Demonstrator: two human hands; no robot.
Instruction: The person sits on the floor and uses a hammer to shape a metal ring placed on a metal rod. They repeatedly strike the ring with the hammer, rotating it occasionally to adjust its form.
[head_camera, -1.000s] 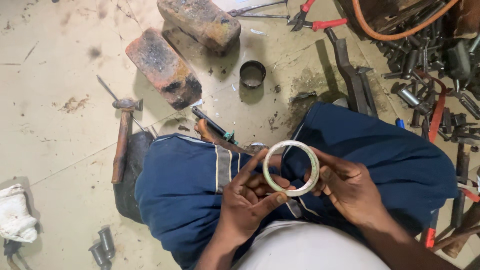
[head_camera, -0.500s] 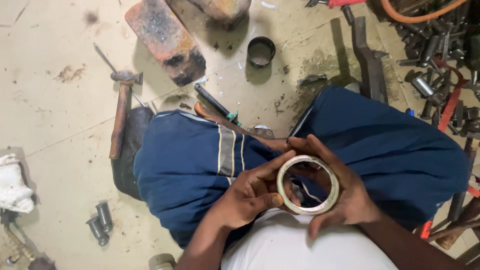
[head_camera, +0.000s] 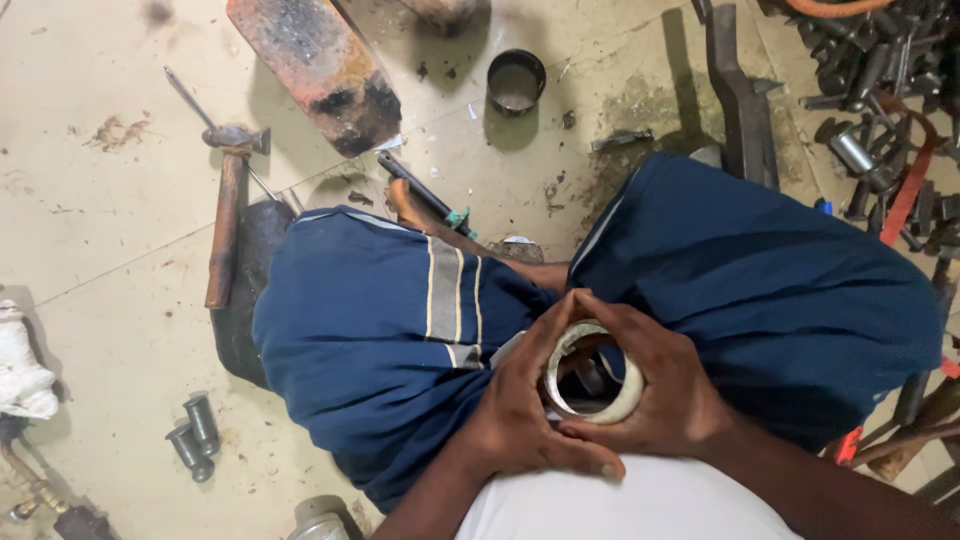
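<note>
One pale ring (head_camera: 592, 372) is held in the lap, between the two knees in blue trousers (head_camera: 400, 340). The left hand (head_camera: 525, 405) and the right hand (head_camera: 665, 390) both curl around its rim, fingers closed on it from each side, thumbs meeting below. On the floor (head_camera: 100, 200) lie one hammer (head_camera: 228, 215), one rusty block (head_camera: 315, 70), one round cup (head_camera: 516, 82) and two small bolts (head_camera: 195, 435).

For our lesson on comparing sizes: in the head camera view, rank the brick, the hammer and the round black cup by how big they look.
1. Brick, partly cut off at the top
2. Hammer, about as long but much slimmer
3. Round black cup
</note>
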